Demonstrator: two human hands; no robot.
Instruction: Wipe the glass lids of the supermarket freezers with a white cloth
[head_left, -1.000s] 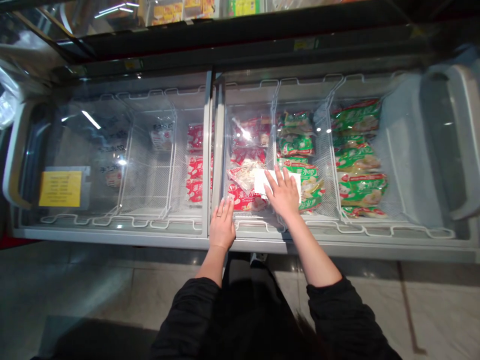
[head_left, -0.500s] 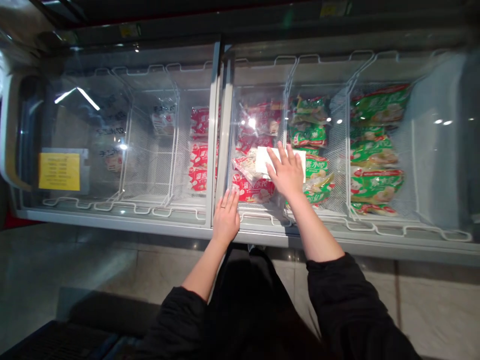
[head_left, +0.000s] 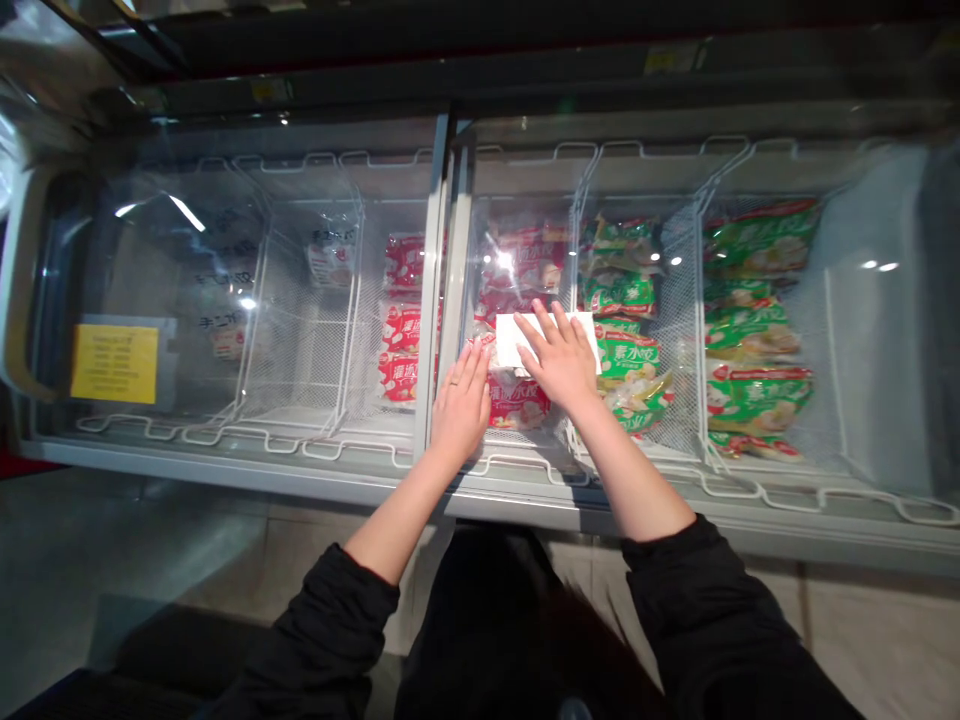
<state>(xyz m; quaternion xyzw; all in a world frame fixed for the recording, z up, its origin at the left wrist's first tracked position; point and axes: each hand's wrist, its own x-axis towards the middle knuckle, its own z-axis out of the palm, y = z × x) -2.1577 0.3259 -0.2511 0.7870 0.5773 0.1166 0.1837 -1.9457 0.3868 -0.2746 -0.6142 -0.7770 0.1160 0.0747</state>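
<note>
A chest freezer with sliding glass lids [head_left: 525, 180] fills the view. My right hand [head_left: 559, 360] lies flat with fingers spread on a white cloth [head_left: 510, 335], pressing it onto the right glass lid. My left hand [head_left: 461, 405] rests flat beside it on the same lid, fingers together, next to the grey middle frame [head_left: 442, 260]. Under the glass below both hands lie red food packets [head_left: 517, 400], and green packets [head_left: 626, 355] sit just to the right.
Wire baskets [head_left: 300, 330] on the left hold few packets; more red packets [head_left: 401, 330] and green packets [head_left: 754, 330] fill others. A yellow label [head_left: 114, 362] sticks at the far left. The freezer's grey front rim [head_left: 225, 470] borders a tiled floor [head_left: 150, 560].
My right hand has slid the white cloth a little leftward on the glass. My left hand has moved further up onto the lid. The camera has shifted slightly.
</note>
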